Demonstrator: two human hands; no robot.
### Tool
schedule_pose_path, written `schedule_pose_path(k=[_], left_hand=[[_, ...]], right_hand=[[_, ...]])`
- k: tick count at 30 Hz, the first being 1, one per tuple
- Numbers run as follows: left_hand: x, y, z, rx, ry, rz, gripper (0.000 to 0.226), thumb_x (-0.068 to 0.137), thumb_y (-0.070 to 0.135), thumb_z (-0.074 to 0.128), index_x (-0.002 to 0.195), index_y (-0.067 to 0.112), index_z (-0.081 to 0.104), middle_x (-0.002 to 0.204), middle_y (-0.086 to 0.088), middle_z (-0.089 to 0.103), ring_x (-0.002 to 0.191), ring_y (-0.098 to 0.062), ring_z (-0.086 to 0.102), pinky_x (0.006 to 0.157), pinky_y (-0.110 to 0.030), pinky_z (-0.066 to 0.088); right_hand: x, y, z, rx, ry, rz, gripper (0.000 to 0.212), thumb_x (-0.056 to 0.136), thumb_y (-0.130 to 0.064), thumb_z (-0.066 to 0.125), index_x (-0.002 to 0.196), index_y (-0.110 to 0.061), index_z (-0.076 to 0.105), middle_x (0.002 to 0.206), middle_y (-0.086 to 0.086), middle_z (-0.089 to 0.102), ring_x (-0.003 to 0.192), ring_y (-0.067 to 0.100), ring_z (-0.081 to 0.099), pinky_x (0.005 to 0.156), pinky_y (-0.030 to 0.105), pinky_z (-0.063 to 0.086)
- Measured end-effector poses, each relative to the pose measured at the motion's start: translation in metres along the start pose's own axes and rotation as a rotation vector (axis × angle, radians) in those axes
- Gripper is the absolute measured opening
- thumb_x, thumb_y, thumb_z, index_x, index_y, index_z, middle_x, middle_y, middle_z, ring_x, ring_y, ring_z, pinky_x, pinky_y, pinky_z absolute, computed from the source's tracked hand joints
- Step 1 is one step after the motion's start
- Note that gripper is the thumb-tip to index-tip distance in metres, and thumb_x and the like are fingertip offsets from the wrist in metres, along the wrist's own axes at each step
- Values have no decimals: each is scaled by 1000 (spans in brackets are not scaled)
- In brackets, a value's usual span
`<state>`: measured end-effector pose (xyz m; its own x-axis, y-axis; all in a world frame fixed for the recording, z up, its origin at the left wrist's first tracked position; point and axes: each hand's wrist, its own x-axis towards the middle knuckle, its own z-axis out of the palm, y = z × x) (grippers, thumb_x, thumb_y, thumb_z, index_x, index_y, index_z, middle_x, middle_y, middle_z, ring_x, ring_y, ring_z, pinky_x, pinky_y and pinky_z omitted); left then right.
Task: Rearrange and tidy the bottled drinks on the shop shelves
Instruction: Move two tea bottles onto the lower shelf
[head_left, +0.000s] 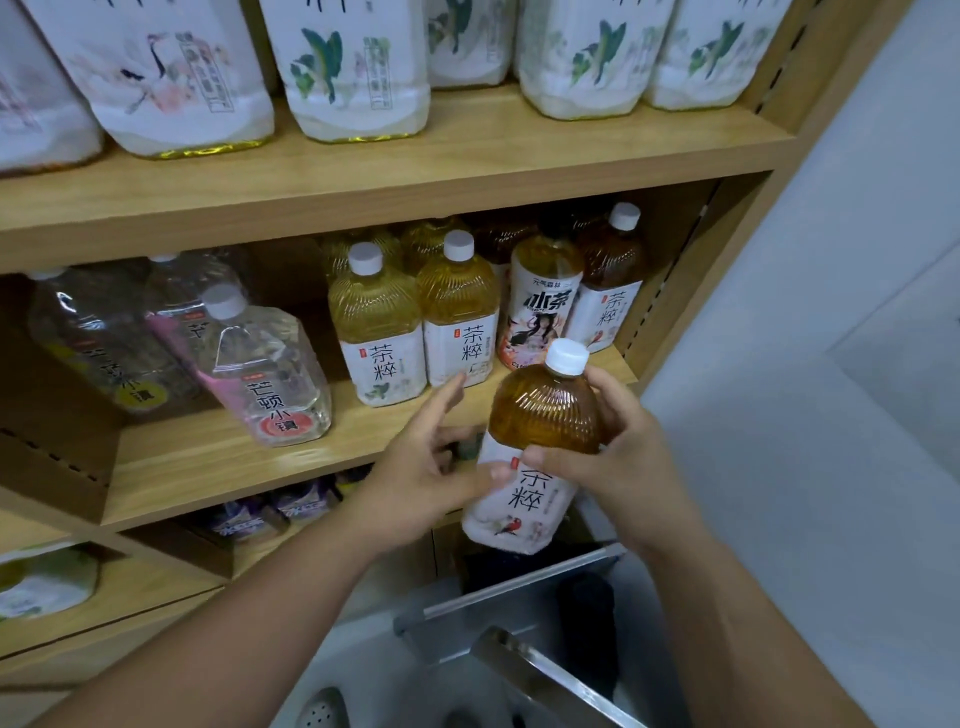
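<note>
My right hand (618, 462) grips a brown tea bottle (540, 415) with a white cap and a white label, held in front of the middle shelf (218, 467). My left hand (426, 467) is beside it with the fingers spread, its thumb on the bottle's label and its forefinger pointing toward the shelf. On that shelf stand two yellow tea bottles (379, 332) with white labels, a bottle with a cartoon label (540, 306) and a darker tea bottle (613, 275) at the right end. Clear water bottles (260, 364) lean at the left.
Large white-labelled bottles (353, 67) fill the upper shelf. Purple packets (270, 514) lie on the shelf below. A metal trolley frame (519, 613) stands under my hands. The shelf unit's wooden side panel (727, 234) and a white wall are at the right.
</note>
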<state>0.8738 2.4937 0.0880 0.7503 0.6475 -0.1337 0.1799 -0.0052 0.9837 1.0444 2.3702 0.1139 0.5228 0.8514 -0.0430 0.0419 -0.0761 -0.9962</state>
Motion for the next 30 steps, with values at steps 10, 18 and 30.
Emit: schedule_pose_path(k=[10, 18, 30], left_hand=[[3, 7, -7, -45, 42, -42, 62, 74, -3, 84, 127, 16, 59, 116, -2, 75, 110, -22, 70, 92, -44, 59], [-7, 0, -27, -166, 284, -75, 53, 74, -4, 82, 119, 15, 61, 111, -3, 76, 105, -22, 73, 72, -33, 62], [-20, 1, -40, -67, 347, -59, 59, 67, 2, 87, 120, 17, 63, 112, -1, 75, 108, -19, 70, 92, -51, 58]], right_hand=[[38, -23, -2, -126, -128, 14, 78, 77, -40, 85, 146, -34, 49, 140, -9, 59, 116, 6, 63, 96, 38, 56], [138, -37, -13, -499, 127, -63, 60, 86, -45, 73, 134, -16, 53, 135, 5, 50, 122, 21, 52, 104, 45, 48], [152, -21, 9, -870, 266, -73, 79, 74, -46, 88, 133, -14, 47, 128, 10, 53, 106, 29, 61, 78, 36, 50]])
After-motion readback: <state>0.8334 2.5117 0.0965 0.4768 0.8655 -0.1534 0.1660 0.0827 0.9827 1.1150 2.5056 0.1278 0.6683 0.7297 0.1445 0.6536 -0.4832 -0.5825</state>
